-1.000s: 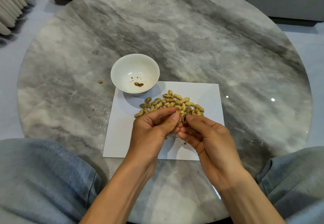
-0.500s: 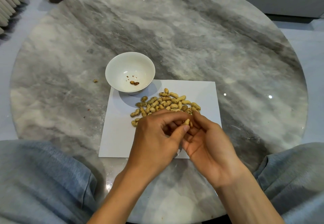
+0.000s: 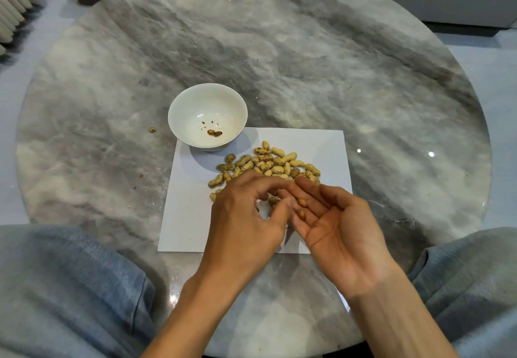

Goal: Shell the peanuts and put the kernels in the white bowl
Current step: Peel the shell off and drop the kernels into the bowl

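Kernels on my right fingers, not yet in the bowl

My right hand [image 3: 335,234] lies palm up, fingers flat, two kernels [image 3: 302,208] resting on them; my left hand [image 3: 246,217] curls beside, thumb near the kernels, what it holds unclear. Peanuts [image 3: 268,163] just beyond the fingertips, bowl [image 3: 207,117] farther left on the bench [image 3: 307,63]

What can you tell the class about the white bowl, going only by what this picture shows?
The bowl is small, round and plain white, glossy like glazed ceramic, with a thin darker rim line. It stands upright on the marble table, its near side overlapping the far left corner of the white paper. Inside lie two brown kernels and a few crumbs; otherwise it is nearly empty. Neither hand touches it. The peanut pile lies just beside it on the paper.
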A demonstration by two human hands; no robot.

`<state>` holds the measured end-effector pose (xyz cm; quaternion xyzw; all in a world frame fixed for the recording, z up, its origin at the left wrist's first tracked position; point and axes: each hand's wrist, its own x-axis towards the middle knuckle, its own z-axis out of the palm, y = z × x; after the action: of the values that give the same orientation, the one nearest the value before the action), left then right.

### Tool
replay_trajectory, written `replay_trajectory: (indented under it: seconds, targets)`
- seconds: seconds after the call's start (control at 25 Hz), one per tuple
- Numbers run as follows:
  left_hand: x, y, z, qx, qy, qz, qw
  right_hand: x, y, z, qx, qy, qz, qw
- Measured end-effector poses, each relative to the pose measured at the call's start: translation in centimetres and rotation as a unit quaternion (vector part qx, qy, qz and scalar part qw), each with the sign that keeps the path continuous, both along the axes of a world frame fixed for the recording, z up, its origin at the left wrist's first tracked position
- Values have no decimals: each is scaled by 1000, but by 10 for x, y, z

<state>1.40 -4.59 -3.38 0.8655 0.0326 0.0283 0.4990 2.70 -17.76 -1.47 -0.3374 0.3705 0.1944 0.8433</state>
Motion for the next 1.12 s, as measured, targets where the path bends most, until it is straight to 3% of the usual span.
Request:
replay_trajectory:
  seconds: [0.24, 0.4, 0.56, 0.64, 0.84, 1.12]
  targets:
    - [-1, -2, -4, 61, -75, -140, 985, -2, 1, 4, 31, 3, 22, 999]
    - [0, -2, -10, 80, -76, -153, 982, -3, 3, 0, 40, -6, 18, 999]
    - [-2, -8, -18, 166, -148, -151, 963, -3, 5, -5, 43, 6, -11, 999]
    - [-3, -9, -19, 165, -173, -141, 961, -3, 5, -5, 56, 8, -29, 998]
    - [-2, -10, -11, 69, -162, -124, 976, 0, 3, 0, 60, 1, -58, 997]
    - [-1, -8, 5, -158, 22, -17, 987, -1, 6, -1, -28, 9, -25, 999]
